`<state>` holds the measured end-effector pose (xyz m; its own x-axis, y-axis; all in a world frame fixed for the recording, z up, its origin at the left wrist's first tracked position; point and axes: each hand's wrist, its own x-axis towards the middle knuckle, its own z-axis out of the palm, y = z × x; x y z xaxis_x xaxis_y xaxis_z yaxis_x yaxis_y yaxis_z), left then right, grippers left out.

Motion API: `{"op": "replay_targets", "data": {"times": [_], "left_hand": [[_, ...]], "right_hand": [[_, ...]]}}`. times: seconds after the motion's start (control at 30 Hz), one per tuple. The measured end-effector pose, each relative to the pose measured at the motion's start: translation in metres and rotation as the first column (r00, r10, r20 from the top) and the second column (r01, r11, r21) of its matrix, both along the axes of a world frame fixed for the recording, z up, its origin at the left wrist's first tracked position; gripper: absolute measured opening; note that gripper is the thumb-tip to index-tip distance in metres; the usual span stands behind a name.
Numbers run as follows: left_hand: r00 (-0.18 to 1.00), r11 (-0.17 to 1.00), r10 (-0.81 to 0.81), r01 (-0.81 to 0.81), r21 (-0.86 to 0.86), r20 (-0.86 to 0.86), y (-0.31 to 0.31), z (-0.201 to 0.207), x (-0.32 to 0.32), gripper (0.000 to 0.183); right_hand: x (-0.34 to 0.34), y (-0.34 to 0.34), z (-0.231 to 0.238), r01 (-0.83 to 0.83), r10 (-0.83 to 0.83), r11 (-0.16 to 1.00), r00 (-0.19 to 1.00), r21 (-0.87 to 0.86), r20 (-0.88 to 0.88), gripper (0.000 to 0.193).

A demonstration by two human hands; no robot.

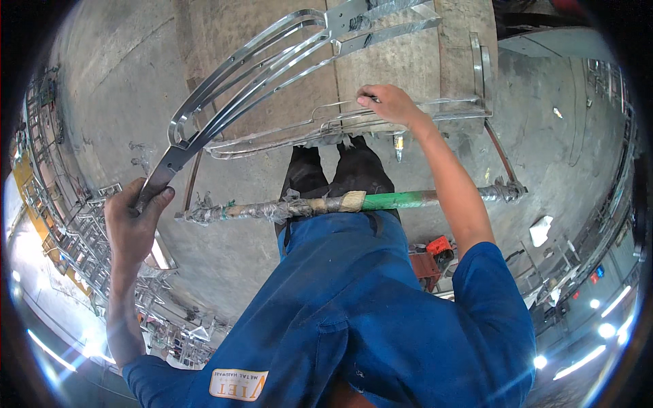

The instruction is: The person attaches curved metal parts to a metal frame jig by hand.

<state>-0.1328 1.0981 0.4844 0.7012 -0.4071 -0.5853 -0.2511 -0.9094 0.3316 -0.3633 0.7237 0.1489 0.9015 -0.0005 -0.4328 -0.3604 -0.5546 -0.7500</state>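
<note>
My left hand (pixel 135 216) is closed round the narrow flat end of a long curved metal frame (pixel 255 85). Shiny and made of several parallel bars, the frame runs away from me up to the far edge of the view. Beyond the plastic-wrapped edge of the work table (pixel 391 61), my right hand (pixel 391 105) has its fingers pinched together at a thin bent metal rod (pixel 333 105). The fingertips partly hide the rod there. More thin rods or wires lie along the table's near edge, below that hand.
A crossbar (pixel 401 200) wrapped in plastic and tape, partly green, spans in front of my waist. Metal strips (pixel 481 71) stand at the table's right. A red crate (pixel 425 268) sits on the floor behind me, right. Metal frames (pixel 75 238) are stacked at the left.
</note>
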Motion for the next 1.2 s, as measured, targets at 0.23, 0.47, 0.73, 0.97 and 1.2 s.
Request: {"op": "replay_targets", "data": {"times": [0.23,0.47,0.73,0.97,1.2], "left_hand": [[0.997,0.998,-0.015,0.02,-0.058,0.08,0.002,0.002,-0.005,0.018],[0.996,0.998,-0.019,0.024,-0.061,0.083,0.003,0.002,-0.012,0.019],[0.989,0.996,-0.085,0.085,0.006,0.122,-0.009,0.003,-0.014,0.02],[0.989,0.994,-0.073,0.082,-0.068,0.132,-0.001,0.01,-0.017,0.016],[0.998,0.996,-0.01,0.016,-0.092,0.065,-0.005,0.013,-0.02,0.013]], "right_hand": [[-0.021,-0.004,0.007,0.375,-0.368,0.927,0.914,-0.009,0.171,0.03],[-0.031,0.0,0.014,0.496,-0.484,0.867,0.859,-0.037,0.166,0.026],[0.006,0.019,-0.022,-0.025,0.038,0.993,0.993,-0.118,0.108,0.031],[0.019,0.01,-0.017,-0.169,0.189,0.967,0.977,-0.192,0.095,0.028],[0.023,0.022,0.004,0.108,-0.034,0.975,0.934,-0.192,0.354,0.025]]}}
